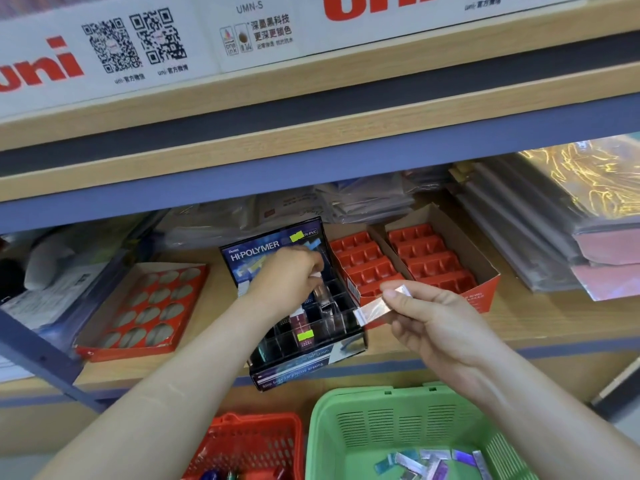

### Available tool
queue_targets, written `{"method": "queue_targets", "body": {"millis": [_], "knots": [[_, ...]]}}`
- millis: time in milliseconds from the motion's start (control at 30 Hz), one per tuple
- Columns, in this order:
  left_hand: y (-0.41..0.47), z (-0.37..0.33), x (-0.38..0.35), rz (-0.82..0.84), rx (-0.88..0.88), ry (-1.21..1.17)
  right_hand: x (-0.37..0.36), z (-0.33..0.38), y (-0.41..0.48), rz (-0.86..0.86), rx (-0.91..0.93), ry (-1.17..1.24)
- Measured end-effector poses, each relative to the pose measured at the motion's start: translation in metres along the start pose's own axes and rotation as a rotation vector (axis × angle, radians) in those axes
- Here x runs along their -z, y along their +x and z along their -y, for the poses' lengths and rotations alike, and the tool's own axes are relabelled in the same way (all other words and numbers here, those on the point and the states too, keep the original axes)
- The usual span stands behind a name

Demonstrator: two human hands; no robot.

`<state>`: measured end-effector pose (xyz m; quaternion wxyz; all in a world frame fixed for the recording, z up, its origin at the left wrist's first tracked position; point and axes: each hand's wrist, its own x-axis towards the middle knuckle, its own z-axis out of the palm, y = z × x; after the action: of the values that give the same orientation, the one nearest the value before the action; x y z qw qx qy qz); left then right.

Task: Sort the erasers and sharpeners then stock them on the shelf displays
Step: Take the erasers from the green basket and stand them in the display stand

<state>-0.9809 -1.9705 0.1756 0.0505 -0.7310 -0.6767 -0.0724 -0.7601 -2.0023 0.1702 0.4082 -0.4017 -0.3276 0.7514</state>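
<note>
Left hand (289,271) reaching over the black cardboard display box with clear dividers and the words HI-POLYMER on its back card (304,306), fingers curled and pinched shut on a small white-tipped eraser (317,274), held just above the back slots. A few slim erasers in shiny sleeves (304,327) standing in the slots under and in front of that hand, one with a bright green sticker. Right hand (433,320) held up to the right of the black box, thumb and fingers closed on a slim silver-wrapped eraser with a white end (377,304), its white end pointing toward the left hand. Behind the right hand, two open cardboard boxes with red plastic trays of little pockets (415,261), side by side on the wooden shelf (519,327). Left of the left hand, a flat red cardboard tray with rows of oval holes (145,306). Below the right hand, a green plastic basket with slotted walls (398,420), holding a loose pile of shiny blue and purple wrapped erasers (436,462) at the bottom. Below the left arm, a red plastic basket (249,441), with something inside too cut off to tell. Above both hands, white boxes with red uni letters (138,46) on the upper shelf. Far right of the right hand, stacks of plastic-wrapped flat packs (554,230).
</note>
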Motion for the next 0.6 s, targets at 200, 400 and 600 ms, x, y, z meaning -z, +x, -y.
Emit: {"method": "queue_targets", "body": {"millis": [200, 400, 600], "knots": [[-0.025, -0.035, 0.026, -0.029, 0.253, -0.776, -0.002, -0.002, 0.004, -0.005, 0.011, 0.144], [-0.05, -0.053, 0.033, -0.025, 0.389, -1.202, -0.004, -0.002, 0.002, -0.007, 0.052, 0.075], [-0.033, -0.021, 0.032, -0.22, 0.35, -0.768, -0.003, -0.007, 0.003, -0.011, 0.118, -0.469]]}}
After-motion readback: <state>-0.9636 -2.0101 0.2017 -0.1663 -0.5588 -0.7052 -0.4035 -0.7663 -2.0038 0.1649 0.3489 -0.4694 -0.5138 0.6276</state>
